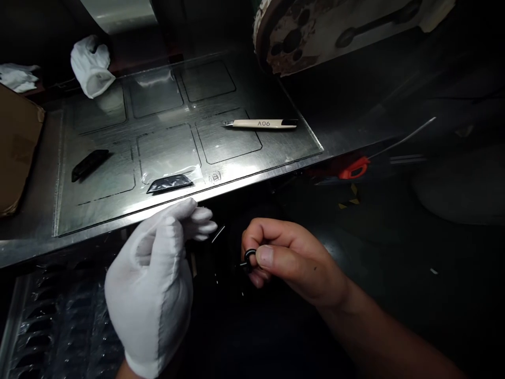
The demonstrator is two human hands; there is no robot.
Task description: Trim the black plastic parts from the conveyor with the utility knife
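Note:
My left hand [152,295] wears a white glove and hovers just in front of the table edge. Its fingers are stretched out, with a gap to the thumb and nothing visible between them. Bare, my right hand [295,258] pinches a small black ring-shaped part [249,253] between thumb and forefinger; its lower portion is lost in the dark. Beyond my left fingertips, a glossy black trapezoid-shaped piece [170,183] lies near the table edge. A similar black piece [90,165] rests farther left. A pale craft knife [262,124] marked A06 lies behind them, blade to the left.
A clear sheet [284,142] with dark rectangular outlines covers the metal table. At left are a white glove [90,68] and a cardboard box [18,147]. A tray [43,321] with dark pieces sits lower left. A red-handled tool [353,169] and worn machine part [315,34] are right.

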